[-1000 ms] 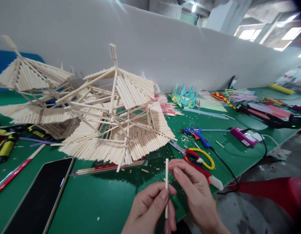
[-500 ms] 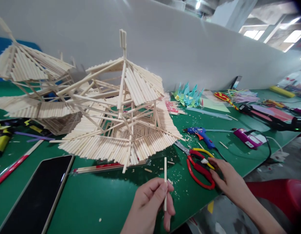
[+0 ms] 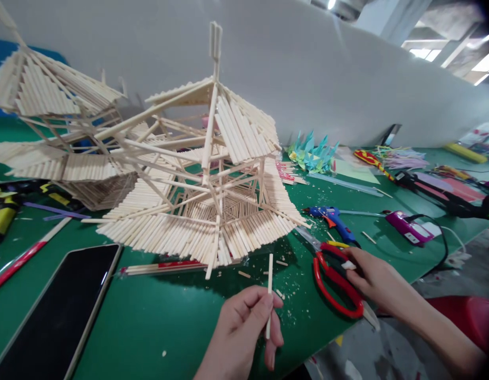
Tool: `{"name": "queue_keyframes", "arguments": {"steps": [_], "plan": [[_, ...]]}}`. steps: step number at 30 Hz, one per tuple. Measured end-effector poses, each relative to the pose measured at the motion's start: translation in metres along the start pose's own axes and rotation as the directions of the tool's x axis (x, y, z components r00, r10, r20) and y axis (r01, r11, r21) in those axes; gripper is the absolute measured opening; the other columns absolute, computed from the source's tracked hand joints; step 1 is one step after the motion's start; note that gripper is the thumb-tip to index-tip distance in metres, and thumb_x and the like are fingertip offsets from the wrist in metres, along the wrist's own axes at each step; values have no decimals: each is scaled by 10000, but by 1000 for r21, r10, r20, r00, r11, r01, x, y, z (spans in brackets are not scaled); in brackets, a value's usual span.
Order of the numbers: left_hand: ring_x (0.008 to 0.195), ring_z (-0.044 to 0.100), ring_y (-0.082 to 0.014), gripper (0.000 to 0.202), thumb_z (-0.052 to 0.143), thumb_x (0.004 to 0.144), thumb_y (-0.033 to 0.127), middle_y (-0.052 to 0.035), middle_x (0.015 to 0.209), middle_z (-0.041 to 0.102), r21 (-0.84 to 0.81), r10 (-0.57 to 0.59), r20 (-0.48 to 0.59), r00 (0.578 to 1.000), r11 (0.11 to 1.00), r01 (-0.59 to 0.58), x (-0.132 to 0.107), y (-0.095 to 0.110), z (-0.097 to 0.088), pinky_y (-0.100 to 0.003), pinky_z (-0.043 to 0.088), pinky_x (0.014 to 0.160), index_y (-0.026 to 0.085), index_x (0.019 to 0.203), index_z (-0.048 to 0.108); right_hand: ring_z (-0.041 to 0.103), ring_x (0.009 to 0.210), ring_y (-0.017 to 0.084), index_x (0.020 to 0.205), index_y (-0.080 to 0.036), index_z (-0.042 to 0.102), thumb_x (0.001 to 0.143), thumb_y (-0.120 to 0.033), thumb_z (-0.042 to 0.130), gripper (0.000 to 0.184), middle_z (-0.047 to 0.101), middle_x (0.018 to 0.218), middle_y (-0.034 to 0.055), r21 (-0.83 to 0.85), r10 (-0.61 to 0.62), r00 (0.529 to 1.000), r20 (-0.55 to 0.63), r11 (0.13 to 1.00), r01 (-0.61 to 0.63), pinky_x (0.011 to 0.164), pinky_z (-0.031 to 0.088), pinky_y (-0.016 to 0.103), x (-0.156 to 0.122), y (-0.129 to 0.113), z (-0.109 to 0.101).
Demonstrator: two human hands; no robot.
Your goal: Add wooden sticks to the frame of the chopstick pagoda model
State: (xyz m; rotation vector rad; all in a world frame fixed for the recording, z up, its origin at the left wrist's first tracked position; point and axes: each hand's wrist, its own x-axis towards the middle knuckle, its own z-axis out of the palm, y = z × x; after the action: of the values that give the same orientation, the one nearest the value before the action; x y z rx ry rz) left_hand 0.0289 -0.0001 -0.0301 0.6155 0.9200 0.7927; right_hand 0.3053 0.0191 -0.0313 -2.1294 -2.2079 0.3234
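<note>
My left hand (image 3: 244, 330) pinches a short wooden stick (image 3: 270, 279) upright between thumb and fingers, above the near table edge. To its right, my right hand (image 3: 371, 274) curls its fingers over the upper handle of red-handled scissors (image 3: 338, 305). The scissor blades (image 3: 307, 240) point to the far left, toward the model. Part of a yellow handle (image 3: 334, 244) shows behind the fingers, and a small white piece (image 3: 349, 265) sits by the fingertips. Beyond my left hand stands a pagoda-like model of wooden sticks (image 3: 197, 232) with a partly covered upper roof.
A second stick model (image 3: 70, 163) stands at left. A phone (image 3: 58, 311) lies at front left, near a packet of sticks (image 3: 161, 267). A blue glue gun (image 3: 333, 220), a purple device (image 3: 410, 227) and turquoise folded paper (image 3: 313, 153) lie to the right. Stick scraps litter the green table (image 3: 149, 316).
My right hand has closed further over the scissors, which have shifted and turned slightly toward the right, covering more of the yellow handle. The left hand keeps its stick. The view has moved a little.
</note>
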Motion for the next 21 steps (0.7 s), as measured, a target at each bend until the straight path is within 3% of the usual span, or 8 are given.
{"name": "queue_keyframes", "arguments": {"steps": [3,6,10,15,21], "plan": [[302,377,-21,215,544,780,344,48,432,535,-7,-1,-9,1000,1000,1,0,-1,-2,-152,247,354,143,715,582,625,865,217,1084,-193,519,855,-344,318,341,664,983,68,144,16,999,40,989,-21,724,494,304,-20,-4,-16],[300,365,-19,215,544,780,346,52,426,526,-5,-4,-2,1000,1000,4,0,-2,-3,-153,228,350,145,716,584,518,1109,267,1219,-220,472,819,-463,429,470,563,1226,64,368,63,978,200,920,-134,889,445,351,-41,-6,-22],[309,354,-18,222,540,784,347,50,429,518,6,3,0,1000,1000,-3,0,-1,-3,-157,209,353,142,715,590,482,1145,317,1280,-225,433,725,-474,560,622,507,1289,89,499,69,938,340,832,-242,913,433,406,-65,-3,-11],[314,327,-8,211,543,784,340,52,431,513,24,-6,0,1000,1000,6,-2,3,-2,-158,179,357,142,736,601,367,1241,288,1339,-246,334,691,-325,643,722,400,1376,52,563,-87,891,446,801,-203,1020,308,398,-82,-3,1],[302,305,-8,249,559,762,392,56,413,507,28,2,17,1000,1000,-2,-4,5,-5,-164,160,339,147,757,605,345,1257,261,1342,-234,325,746,-359,614,674,390,1382,55,613,-167,848,503,761,-214,1033,293,360,-85,-9,0]]}}
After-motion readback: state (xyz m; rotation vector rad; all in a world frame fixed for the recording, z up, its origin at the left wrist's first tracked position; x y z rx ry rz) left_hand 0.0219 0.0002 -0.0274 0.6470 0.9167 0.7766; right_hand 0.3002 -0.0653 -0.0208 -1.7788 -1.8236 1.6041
